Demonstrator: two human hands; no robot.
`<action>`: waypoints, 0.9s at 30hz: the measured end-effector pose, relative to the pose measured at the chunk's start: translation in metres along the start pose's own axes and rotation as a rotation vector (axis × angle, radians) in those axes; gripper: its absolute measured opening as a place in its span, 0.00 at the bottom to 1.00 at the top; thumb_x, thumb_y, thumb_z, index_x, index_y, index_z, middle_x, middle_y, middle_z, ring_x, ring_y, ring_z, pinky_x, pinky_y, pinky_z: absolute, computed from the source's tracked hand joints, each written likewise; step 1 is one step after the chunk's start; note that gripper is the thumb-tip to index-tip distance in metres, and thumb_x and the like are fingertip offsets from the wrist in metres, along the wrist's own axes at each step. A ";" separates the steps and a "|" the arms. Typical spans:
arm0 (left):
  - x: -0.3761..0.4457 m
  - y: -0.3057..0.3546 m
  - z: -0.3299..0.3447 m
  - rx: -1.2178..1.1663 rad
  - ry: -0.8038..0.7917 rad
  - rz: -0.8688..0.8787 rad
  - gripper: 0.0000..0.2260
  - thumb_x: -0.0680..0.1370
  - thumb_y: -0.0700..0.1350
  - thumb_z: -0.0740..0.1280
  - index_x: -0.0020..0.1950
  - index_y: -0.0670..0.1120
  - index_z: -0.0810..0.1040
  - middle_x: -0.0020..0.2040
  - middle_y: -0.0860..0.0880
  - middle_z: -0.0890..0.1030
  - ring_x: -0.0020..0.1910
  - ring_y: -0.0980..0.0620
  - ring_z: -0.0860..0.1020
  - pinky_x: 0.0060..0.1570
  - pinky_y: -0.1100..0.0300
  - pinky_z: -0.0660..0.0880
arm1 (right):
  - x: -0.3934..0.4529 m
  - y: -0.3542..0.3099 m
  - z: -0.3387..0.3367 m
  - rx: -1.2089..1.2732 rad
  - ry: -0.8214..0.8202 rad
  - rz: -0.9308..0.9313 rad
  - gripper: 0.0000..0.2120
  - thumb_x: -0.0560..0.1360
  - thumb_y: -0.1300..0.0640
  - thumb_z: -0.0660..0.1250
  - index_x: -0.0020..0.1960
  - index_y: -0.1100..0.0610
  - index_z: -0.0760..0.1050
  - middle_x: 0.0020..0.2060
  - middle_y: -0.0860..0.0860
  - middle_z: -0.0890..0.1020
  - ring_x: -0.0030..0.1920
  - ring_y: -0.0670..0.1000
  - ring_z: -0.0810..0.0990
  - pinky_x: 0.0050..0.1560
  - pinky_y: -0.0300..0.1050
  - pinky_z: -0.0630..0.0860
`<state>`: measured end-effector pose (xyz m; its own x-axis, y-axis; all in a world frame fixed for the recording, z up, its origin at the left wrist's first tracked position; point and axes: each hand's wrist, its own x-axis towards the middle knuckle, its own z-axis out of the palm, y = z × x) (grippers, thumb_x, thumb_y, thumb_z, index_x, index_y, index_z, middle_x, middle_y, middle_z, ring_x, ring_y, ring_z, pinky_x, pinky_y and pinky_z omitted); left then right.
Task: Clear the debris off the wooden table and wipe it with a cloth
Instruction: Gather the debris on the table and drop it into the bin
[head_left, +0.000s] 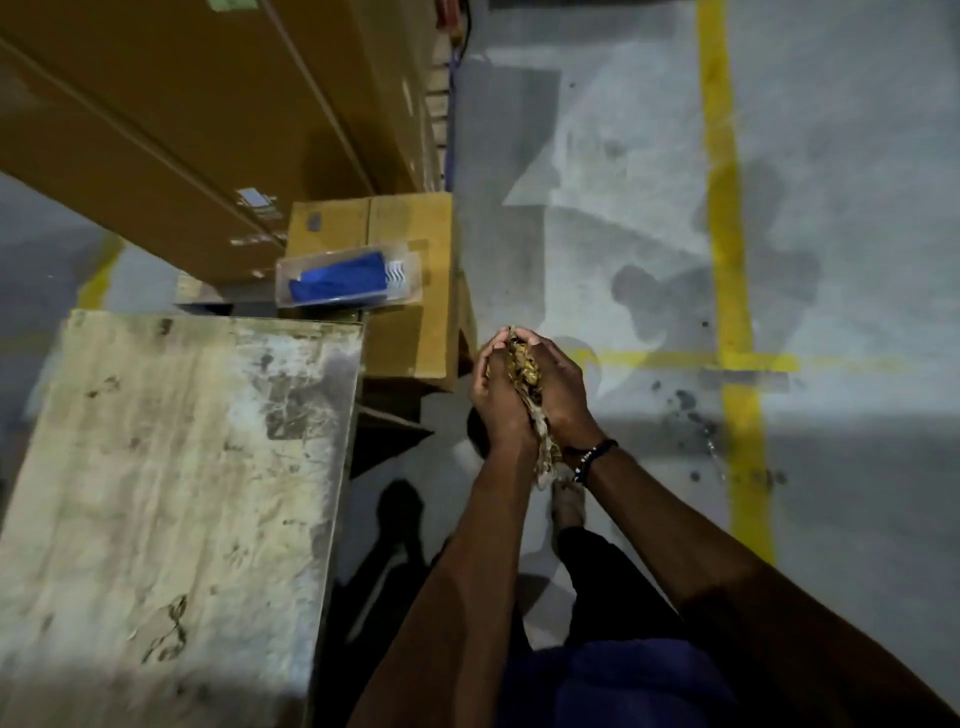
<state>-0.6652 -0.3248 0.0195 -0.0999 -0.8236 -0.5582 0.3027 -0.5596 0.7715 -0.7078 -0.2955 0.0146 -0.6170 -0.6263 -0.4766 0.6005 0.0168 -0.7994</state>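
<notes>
grey concrete floor (597, 218) with yellow lines (727, 249) fills the right of the view, and stacked cardboard boxes (208, 104) rise at upper left. the worktop (156, 493), a pale, stained wooden slab, lies at lower left with its long axis running away from the person; its surface looks smeared but free of loose bits as far as can be seen. both hands are off to its right, out over the floor just past its far right corner, so the worktop lies to the left of them and the left hand (496, 400) is the nearer one. the left hand and the right hand (558, 387) are cupped together, palms facing, fingers curled round a wad of brownish debris (524, 366) pressed between them, with a strip of it hanging down by the wrists. a beaded band (592, 457) sits on the right wrist. beyond the worktop's far end, a clear case (348, 283) with something blue inside rests on a small box (415, 322); whether that is the cloth cannot be told. judging by this, the debris is being carried away to drop, and wiping is not yet begun.
</notes>
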 end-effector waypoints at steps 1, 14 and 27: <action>0.009 -0.013 0.002 0.029 0.015 -0.013 0.10 0.85 0.39 0.64 0.57 0.44 0.85 0.54 0.47 0.87 0.54 0.51 0.85 0.56 0.59 0.79 | 0.010 0.007 -0.008 -0.021 0.026 0.017 0.11 0.86 0.63 0.62 0.63 0.60 0.81 0.54 0.47 0.88 0.57 0.48 0.85 0.62 0.42 0.78; 0.223 -0.245 -0.041 0.104 0.055 -0.247 0.14 0.81 0.43 0.65 0.63 0.37 0.83 0.59 0.38 0.84 0.56 0.42 0.84 0.57 0.52 0.81 | 0.198 0.222 -0.114 0.183 0.264 0.186 0.14 0.85 0.63 0.64 0.51 0.55 0.88 0.50 0.54 0.88 0.54 0.54 0.86 0.60 0.47 0.80; 0.361 -0.382 -0.076 0.233 -0.020 -0.339 0.16 0.88 0.44 0.57 0.65 0.38 0.81 0.62 0.40 0.83 0.63 0.41 0.80 0.69 0.48 0.76 | 0.331 0.364 -0.214 -0.210 0.309 0.146 0.23 0.87 0.49 0.56 0.66 0.65 0.80 0.64 0.62 0.84 0.67 0.59 0.81 0.70 0.51 0.76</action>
<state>-0.7448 -0.4016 -0.5004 -0.1761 -0.5892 -0.7886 0.0271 -0.8037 0.5944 -0.8020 -0.3295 -0.5126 -0.6757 -0.3421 -0.6530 0.5961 0.2675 -0.7570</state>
